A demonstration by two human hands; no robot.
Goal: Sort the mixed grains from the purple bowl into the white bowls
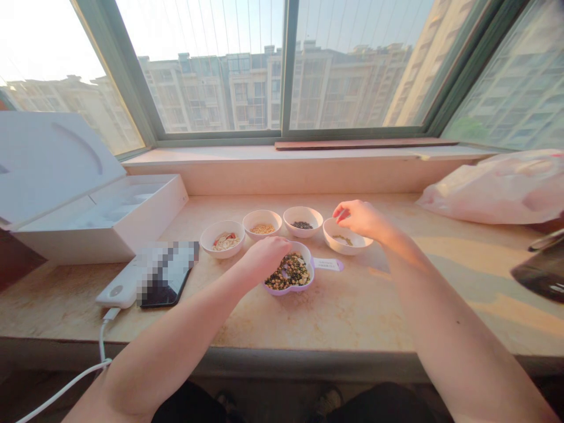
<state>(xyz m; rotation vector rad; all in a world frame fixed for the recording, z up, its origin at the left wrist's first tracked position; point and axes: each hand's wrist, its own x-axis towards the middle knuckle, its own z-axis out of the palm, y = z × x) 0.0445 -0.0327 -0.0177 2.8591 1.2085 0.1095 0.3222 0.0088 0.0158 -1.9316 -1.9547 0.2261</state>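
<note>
My left hand (267,256) is over the upper left of a purple-rimmed bowl (288,289) of mixed beans and grains (288,271). Its fingers are bent together; whatever they may hold is hidden. At the far right of the row of small white bowls, my right hand (359,216) reaches over a white bowl (348,249) with a few pale green-brown grains (342,239). The fingertips are pinched, and I cannot make out anything between them. To the left are a bowl of dark beans (302,225), one of yellowish grains (262,228), and one of pale and red pieces (226,241).
On the left stand an open white box (114,235), a white power bank (118,285) with a cable (102,341), and a dark phone (170,282). A plastic bag (493,185) and a dark object (541,270) lie at right. A window ledge (220,154) runs behind.
</note>
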